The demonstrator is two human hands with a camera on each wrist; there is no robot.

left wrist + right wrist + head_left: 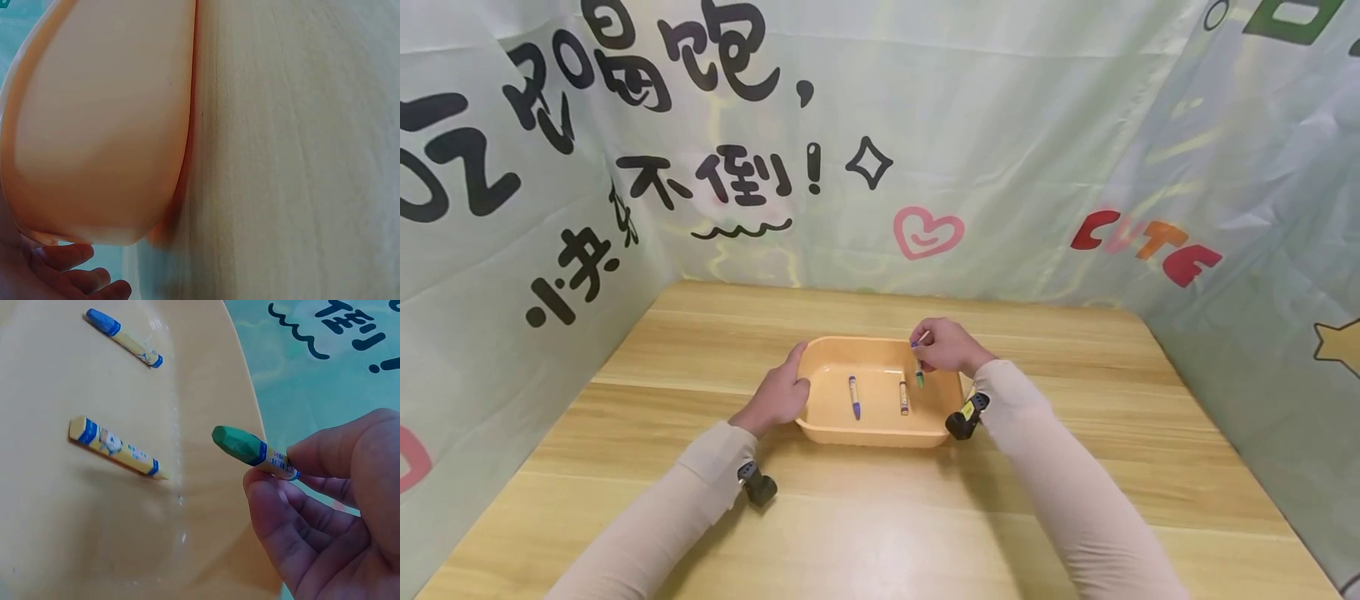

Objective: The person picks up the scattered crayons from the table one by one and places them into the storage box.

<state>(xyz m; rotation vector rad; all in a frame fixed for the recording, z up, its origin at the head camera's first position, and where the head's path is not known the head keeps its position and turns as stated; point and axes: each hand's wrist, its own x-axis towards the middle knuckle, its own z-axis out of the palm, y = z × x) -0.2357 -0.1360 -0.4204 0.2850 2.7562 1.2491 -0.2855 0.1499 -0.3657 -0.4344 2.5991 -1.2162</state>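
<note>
An orange plastic basin (pixel 871 437) stands on the table, its side filling much of the left wrist view. My left hand (pixel 777 395) grips the basin's left end, thumb over the rim and fingers outside. Above the right part of the basin, my right hand (pixel 951 346) pinches a green crayon (pixel 240 446) between thumb and fingertips, green end pointing down into the basin. On the basin floor lie a blue crayon (pixel 854 397), left of the middle, and a yellow crayon (pixel 904 394), nearer the right hand. They lie apart from each other.
The wooden table (pixel 880 525) reaches out on all sides of the basin. Printed cloth walls (pixel 1015 167) enclose its back, left and right. Black wrist cameras sit at both cuffs, the right camera (pixel 967 416) close to the basin's right end.
</note>
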